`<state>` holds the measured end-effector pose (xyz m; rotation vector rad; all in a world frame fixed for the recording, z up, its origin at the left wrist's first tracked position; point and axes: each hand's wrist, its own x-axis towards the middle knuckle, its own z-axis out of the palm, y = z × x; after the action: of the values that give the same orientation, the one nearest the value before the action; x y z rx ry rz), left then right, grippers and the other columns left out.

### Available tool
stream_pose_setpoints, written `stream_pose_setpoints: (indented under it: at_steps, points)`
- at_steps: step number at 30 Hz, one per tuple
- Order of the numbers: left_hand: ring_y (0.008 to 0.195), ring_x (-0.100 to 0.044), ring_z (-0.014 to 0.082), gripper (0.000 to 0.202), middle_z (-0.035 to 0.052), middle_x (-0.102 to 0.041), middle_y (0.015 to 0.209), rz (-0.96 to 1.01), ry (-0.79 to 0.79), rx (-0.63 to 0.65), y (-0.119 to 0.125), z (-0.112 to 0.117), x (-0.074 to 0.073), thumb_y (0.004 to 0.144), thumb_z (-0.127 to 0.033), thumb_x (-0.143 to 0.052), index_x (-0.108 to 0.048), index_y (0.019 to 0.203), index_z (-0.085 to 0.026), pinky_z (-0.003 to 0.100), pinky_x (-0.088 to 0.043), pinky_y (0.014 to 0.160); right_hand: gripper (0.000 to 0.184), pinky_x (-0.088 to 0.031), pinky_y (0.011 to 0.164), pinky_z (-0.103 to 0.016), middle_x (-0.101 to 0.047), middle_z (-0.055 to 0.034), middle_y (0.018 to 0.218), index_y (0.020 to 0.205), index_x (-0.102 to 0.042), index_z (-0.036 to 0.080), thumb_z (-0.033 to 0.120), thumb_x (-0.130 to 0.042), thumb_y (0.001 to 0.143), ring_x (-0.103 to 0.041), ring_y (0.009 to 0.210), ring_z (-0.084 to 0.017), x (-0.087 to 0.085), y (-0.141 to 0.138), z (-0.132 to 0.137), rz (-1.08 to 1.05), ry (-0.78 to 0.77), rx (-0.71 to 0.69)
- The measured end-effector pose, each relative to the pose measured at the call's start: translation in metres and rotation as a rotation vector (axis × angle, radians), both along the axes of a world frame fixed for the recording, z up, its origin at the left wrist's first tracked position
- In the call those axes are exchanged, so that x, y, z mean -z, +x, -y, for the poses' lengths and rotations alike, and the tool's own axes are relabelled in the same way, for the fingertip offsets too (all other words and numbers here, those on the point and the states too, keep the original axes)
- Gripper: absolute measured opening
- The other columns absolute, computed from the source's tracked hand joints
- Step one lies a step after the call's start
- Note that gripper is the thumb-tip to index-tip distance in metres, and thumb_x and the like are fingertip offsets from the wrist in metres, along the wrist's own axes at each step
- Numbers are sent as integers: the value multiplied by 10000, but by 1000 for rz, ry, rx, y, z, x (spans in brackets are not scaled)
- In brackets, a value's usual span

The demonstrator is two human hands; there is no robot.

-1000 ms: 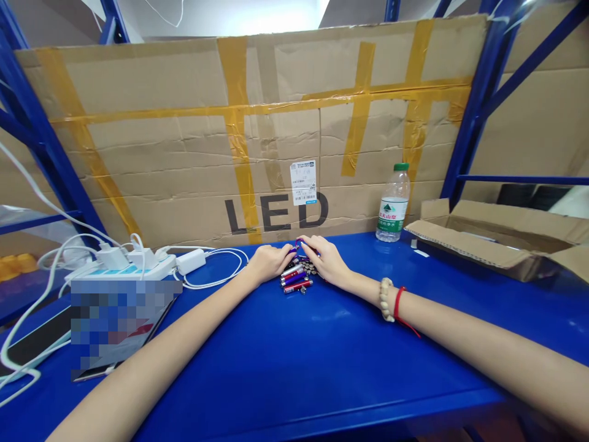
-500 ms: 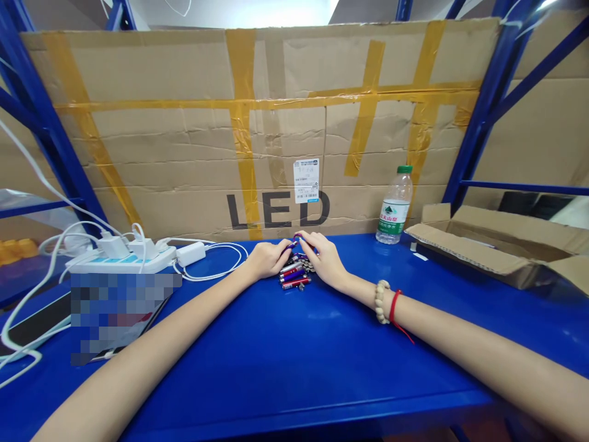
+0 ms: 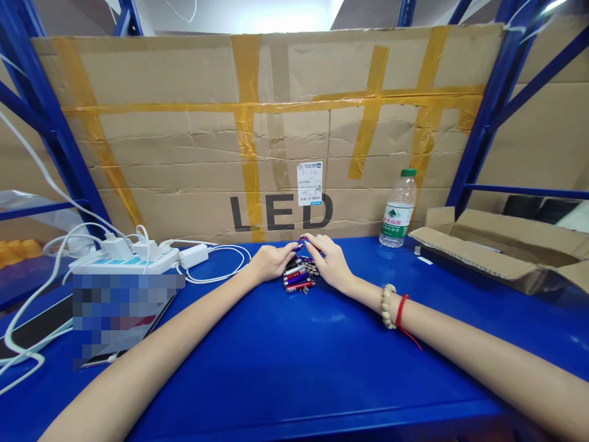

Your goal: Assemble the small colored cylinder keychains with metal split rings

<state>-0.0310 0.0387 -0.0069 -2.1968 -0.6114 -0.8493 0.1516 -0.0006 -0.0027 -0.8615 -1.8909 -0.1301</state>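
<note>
Table: a shiny blue table [image 3: 294, 356] runs under both arms.
Tablet: a flat tablet [image 3: 159, 322] lies by the left arm, mostly hidden by blurry squares.
Wrist: the right wrist wears a bead bracelet [image 3: 388, 307] and a red string [image 3: 400, 312].
Pile: little red, purple and silver tubes [image 3: 297, 279] lie close together just below the hands, with small round metal bits [image 3: 311, 268] beside them.
Left hand: the left hand [image 3: 270, 262] pinches a small purple thing [image 3: 299, 247] above the pile.
Right hand: the right hand [image 3: 330, 263] bends its fingers in by the purple thing; I cannot tell if it grips.
Plugs: a white power strip [image 3: 161, 264] sits on the left.
Bottle: a clear bottle [image 3: 398, 212] with a green cap stands on the right.
Box: an open box [image 3: 473, 245] is beside it.
Back: big taped cardboard [image 3: 193, 159] says LED.
</note>
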Motion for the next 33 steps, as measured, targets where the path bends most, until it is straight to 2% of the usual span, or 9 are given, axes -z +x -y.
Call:
stream_pose_setpoints:
  at_steps: [5, 11, 17, 21, 24, 29, 33]
  points:
    - [488, -594, 134, 386, 43, -662, 656, -22, -27, -63, 1, 2, 0, 918, -338, -216, -534, 1035, -153, 209, -398, 455, 306, -428, 745, -313, -601, -66, 849, 1069, -577, 193, 293, -343, 898, -518, 810, -185, 0, 1, -1, 20, -4, 6]
    - [487, -590, 159, 395, 47, -626, 576, -226, -70, -93, 4, 7, -2, 897, -402, -227, -519, 982, -150, 231, -418, 485, 300, -431, 763, -312, -616, -62, 882, 1075, -582, 208, 289, -362, 888, -538, 825, -180, -2, -4, 1, -21, -51, -25]
    - [553, -617, 172, 303, 38, -648, 645, 6, -312, -257, 5, 10, -7, 900, -365, -253, -465, 967, -160, 218, -371, 463, 314, -437, 780, -294, -648, -60, 909, 1041, -612, 186, 299, -375, 868, -577, 847, -172, 2, 3, -9, -141, -147, 29]
    - [576, -623, 188, 240, 27, -640, 627, 87, -439, -355, 6, 12, -12, 891, -345, -280, -446, 923, -175, 227, -352, 470, 294, -451, 741, -294, -683, -22, 865, 949, -658, 216, 264, -391, 837, -610, 809, -172, 3, 9, -11, -88, -312, 148]
    - [587, -627, 194, 221, 26, -642, 639, 81, -459, -372, 7, 13, -13, 887, -342, -287, -445, 907, -188, 229, -338, 467, 276, -450, 734, -296, -690, 10, 831, 902, -671, 248, 221, -417, 801, -616, 787, -170, 1, 10, -7, -7, -366, 229]
    - [587, -628, 203, 246, 44, -647, 665, 33, -414, -362, 7, 11, -11, 892, -354, -275, -458, 885, -189, 231, -336, 459, 289, -449, 746, -311, -684, 20, 897, 901, -659, 261, 205, -392, 804, -611, 844, -176, 0, 9, -5, -22, -373, 271]
    - [573, -624, 199, 264, 49, -641, 643, 74, -392, -379, 6, 12, -10, 902, -350, -262, -465, 899, -180, 229, -347, 461, 278, -444, 719, -305, -681, 18, 901, 901, -662, 275, 194, -423, 784, -605, 843, -180, 1, 10, -6, 13, -391, 274]
